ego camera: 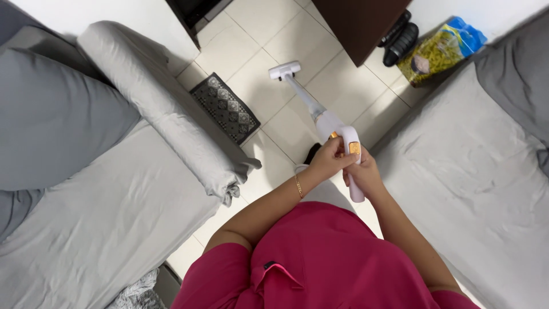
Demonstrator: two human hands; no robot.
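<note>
Two hands meet on the slim white plastic stick vacuum cleaner with orange buttons, which stands at the centre of the view, its handle at the person's waist and its tube slanting toward 11 o'clock down to the white floor head on the pale square floor tiles. The right hand is wrapped around the handle grip, fingers clenched on it. The left hand rests on the upper handle, fingertips pressed beside the orange control panel.

Step in hand, as judged: setting the control before a floor pass. The next move calls for a firm right-hand grip and a clear lane.

At 9 o'clock lies a grey-sheeted mattress; at 3 o'clock, a second grey bed. A small black patterned mat lies at 10 o'clock.
</note>
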